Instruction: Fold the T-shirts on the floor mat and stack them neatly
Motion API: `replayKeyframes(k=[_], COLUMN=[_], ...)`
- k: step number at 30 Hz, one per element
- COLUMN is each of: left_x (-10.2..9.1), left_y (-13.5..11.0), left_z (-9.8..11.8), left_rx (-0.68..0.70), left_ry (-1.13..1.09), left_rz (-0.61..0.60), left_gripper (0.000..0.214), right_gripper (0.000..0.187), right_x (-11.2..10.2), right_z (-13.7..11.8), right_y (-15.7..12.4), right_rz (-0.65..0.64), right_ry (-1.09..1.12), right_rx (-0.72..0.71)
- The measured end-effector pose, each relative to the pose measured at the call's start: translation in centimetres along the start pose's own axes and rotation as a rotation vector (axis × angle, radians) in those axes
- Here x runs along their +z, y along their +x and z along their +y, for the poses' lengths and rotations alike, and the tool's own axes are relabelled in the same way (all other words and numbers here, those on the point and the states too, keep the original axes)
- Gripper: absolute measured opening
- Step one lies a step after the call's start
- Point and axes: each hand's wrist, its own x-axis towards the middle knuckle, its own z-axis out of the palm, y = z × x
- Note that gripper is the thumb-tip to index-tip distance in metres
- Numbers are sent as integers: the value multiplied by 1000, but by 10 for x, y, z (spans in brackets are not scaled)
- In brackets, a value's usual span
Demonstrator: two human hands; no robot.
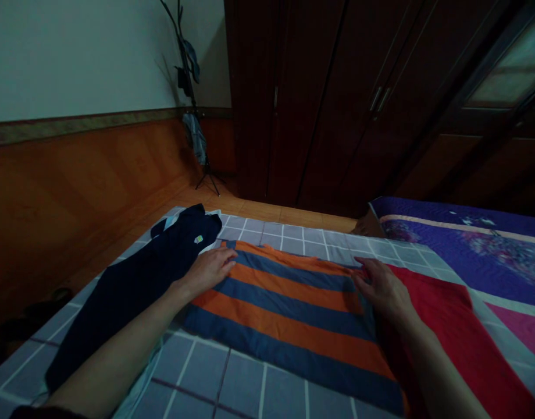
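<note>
Fingers (226,256) bent at striped rectangular cloth (285,302), faintly creased; gridded sheet (245,378) beneath

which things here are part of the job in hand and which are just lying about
Likely in the job: striped cloth, left hand, right hand, checked cover beneath the cloth.

Seemingly just lying about: navy garment, red garment, purple bedspread.

On the sheet (198,372), a garment (289,305) lies between a shirt (136,291) at left and perhaps a top (455,314) at right; a wardrobe (302,110) stands behind.
</note>
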Motion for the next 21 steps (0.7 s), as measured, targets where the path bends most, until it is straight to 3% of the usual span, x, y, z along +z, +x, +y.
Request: replayKeyframes(k=[2, 5, 8, 11, 17, 21], left_x=[-1, 4, 15, 27, 30, 26], left_y=[-19, -44, -59, -62, -58, -62], left_z=[-8, -28, -44, -52, -56, -58], left_rx=[-83, -207, -325, -345, -354, -324], left_ry=[75, 61, -151, -375, -631, -741], left_rz=[-18, -4, 53, 80, 102, 3], left_gripper=[19, 26, 33, 33, 33, 38], right_gripper=[41, 37, 42, 57, 55, 51], right_x=[-12, -15, -1, 19, 27, 19], right_z=[-24, -58, -74, -73, -72, -76], right_y=[-19, -67, -121, -157, -159, -151], right_rz=[27, -44, -150, -163, -155, -227], right_ry=[19, 52, 1, -76, -75, -38], right_rx=[-165, -351, -461, -454, -374, -334])
